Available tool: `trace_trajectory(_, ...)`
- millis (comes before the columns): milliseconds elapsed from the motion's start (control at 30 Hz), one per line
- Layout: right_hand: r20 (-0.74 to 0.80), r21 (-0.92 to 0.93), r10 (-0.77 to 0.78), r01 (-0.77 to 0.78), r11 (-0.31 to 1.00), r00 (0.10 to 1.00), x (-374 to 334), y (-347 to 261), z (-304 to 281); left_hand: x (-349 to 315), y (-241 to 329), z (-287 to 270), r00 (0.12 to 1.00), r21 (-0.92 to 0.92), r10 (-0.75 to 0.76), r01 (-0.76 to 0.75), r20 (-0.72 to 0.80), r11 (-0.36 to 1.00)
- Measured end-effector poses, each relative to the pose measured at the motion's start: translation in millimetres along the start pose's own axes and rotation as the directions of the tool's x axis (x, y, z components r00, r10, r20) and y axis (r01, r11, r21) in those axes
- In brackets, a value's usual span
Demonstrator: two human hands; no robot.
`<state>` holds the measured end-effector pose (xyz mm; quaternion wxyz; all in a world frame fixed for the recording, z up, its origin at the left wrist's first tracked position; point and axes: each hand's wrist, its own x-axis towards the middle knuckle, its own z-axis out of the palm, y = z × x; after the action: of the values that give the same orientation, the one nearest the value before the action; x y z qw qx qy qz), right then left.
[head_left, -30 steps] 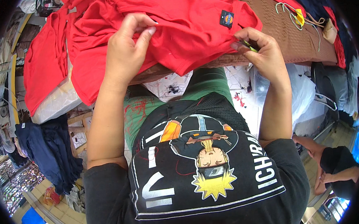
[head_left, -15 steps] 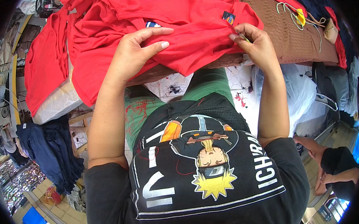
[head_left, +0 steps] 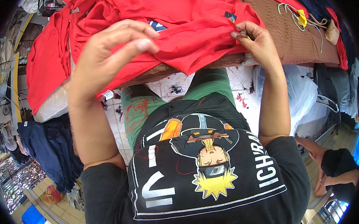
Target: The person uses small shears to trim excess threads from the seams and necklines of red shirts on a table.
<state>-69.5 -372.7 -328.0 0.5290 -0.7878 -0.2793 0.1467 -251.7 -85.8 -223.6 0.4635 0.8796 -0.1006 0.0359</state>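
Observation:
A red garment [head_left: 192, 45] lies loosely folded across the table edge in front of me. My left hand [head_left: 114, 54] is raised over its left part, thumb and fingers apart, with nothing seen between them. My right hand [head_left: 253, 37] pinches a small metal tool, apparently thread snips [head_left: 241, 33], at the garment's right end; the fingers hide much of it. A dark label [head_left: 230, 17] shows just above the right fingertips. Beside the left fingertips is a blue and white patch [head_left: 157, 26]. A white tag [head_left: 107, 94] hangs below the left wrist.
More red cloth [head_left: 47, 62] is heaped at the left. The table has a brown cover [head_left: 302, 43], with cords and a yellow piece [head_left: 302, 18] at right. Dark blue clothes [head_left: 46, 149] hang lower left. Clear plastic bags [head_left: 295, 92] stand at right; another person's arm [head_left: 342, 179] shows lower right.
My left hand has lifted off the red cloth and moved left and toward me. The white tag has come into view below it. My right hand has stayed almost in place.

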Motion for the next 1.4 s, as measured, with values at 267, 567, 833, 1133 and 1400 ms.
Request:
trace_trajectory(267,0.007,-0.025,0.022,-0.022,0.999,1.0,4.8,-2.6,2.3,10.7,-78.0,99.2,0.965,0.466,0.091,0.035,-0.245,0.884)
trace_trajectory(567,0.009,-0.053,0.031,-0.031,0.998,0.999,4.2,-0.6,2.9,13.7,-79.2,95.0,0.98,0.182,-0.115,0.144,-0.162,0.973)
trace_trajectory(833,-0.114,-0.128,-0.309,0.294,0.947,0.944,-17.4,-59.0,22.1,33.1,-7.6,113.2,0.947,0.511,0.14,0.029,-0.29,0.859)
trace_trajectory(1133,0.171,0.338,-0.156,0.09,0.937,0.973,13.6,-38.8,36.6,50.5,-12.0,61.4,0.733,-0.256,-0.046,-0.178,-0.679,0.95)
trace_trajectory(1400,0.059,0.249,-0.062,0.046,0.967,0.996,69.4,-47.3,-3.4,40.3,-42.2,53.9,0.908,-0.786,-0.397,0.147,-0.133,0.601)
